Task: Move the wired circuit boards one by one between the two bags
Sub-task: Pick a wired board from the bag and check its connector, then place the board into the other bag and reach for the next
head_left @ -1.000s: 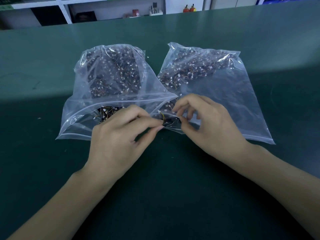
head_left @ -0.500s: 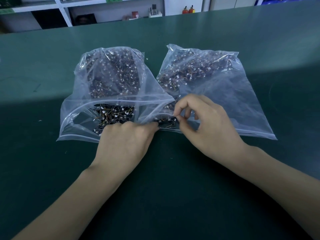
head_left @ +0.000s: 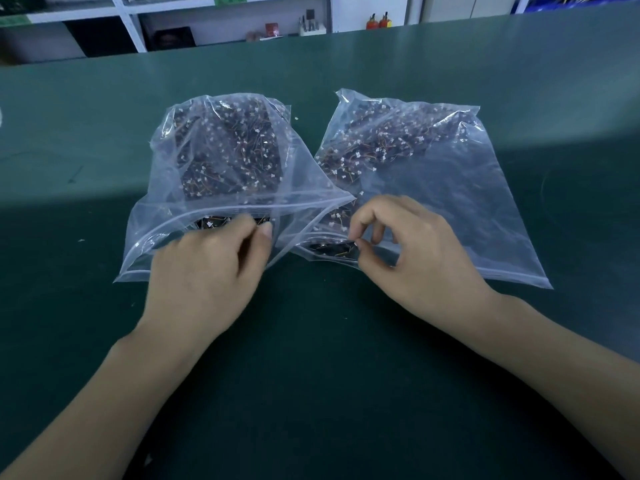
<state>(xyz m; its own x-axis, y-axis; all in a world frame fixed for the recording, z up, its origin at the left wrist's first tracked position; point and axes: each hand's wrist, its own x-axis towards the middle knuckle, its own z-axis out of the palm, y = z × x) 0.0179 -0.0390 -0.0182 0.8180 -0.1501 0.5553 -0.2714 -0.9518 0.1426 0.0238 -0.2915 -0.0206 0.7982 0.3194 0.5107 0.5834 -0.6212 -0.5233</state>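
Shelving (head_left: 138,26) behind green table (head_left: 450,64); bags' (head_left: 433,188) plastic veils boards (head_left: 228,157).

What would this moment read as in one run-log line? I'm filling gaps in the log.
left hand: fingers in left bag mouth | right hand: pinching circuit board at right bag mouth | surface: green table

- the left hand (head_left: 207,271) has moved away from the right hand (head_left: 412,251) and into the open mouth of the left bag (head_left: 166,216).
- the right hand's pinch has shifted to a dark board (head_left: 332,249) at the right bag (head_left: 485,209) mouth.
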